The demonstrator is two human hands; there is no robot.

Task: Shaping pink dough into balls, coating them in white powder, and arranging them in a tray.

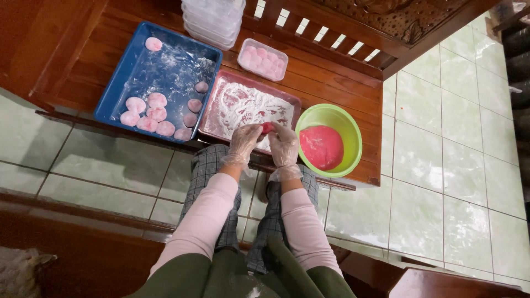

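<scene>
Both my hands wear thin clear plastic gloves and meet over the near edge of a red tray [218,129] dusted with white flour. Between their fingertips is a small lump of red dough [268,128]; my left hand [244,140] and my right hand [284,144] both pinch it. To the right stands a green bowl [353,138] holding a mass of red dough [322,146]. On the left a blue tray [118,91] carries several floured pink balls [152,113].
All of this sits on a low wooden bench [331,72] in front of my knees. A clear plastic box of pink pieces [263,59] lies behind the red tray, beside a stack of clear boxes [212,21]. Pale green floor tiles [441,165] surround the bench.
</scene>
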